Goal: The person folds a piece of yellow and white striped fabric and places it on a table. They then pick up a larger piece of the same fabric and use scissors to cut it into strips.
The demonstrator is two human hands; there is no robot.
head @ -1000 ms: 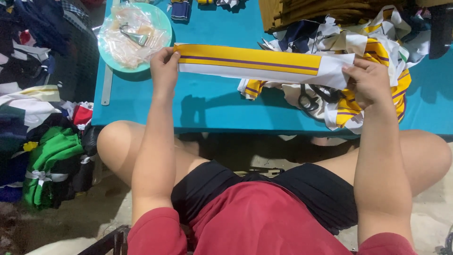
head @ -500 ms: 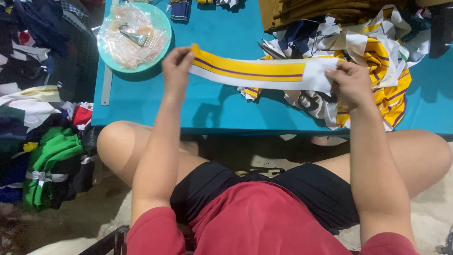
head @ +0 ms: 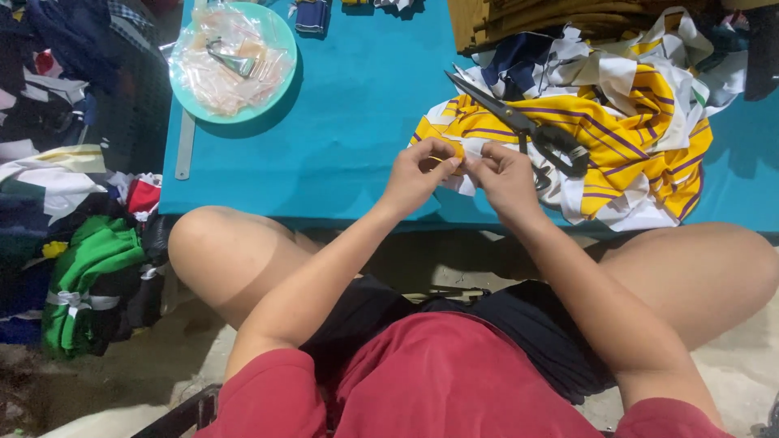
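My left hand [head: 420, 172] and my right hand [head: 505, 175] are close together at the near edge of the teal table [head: 357, 105]. Both pinch the folded yellow, white and purple striped fabric strip [head: 454, 162] between their fingertips. Most of the strip is hidden behind the fingers. Just beyond my hands lies a heap of the same striped fabric strips [head: 625, 138]. Black scissors [head: 523, 128] rest on top of that heap, right beside my right hand.
A round teal plate [head: 280, 49] with clear plastic bags sits at the table's far left. A metal ruler [head: 186, 146] lies along the left edge. Piles of green, white and dark garments [head: 77, 268] cover the floor at left. My bare knees frame the table's front.
The strip was stretched wide between my two hands a second ago. My hands have come together, folding the strip small at the table's near edge, and the scissors now show on the heap.
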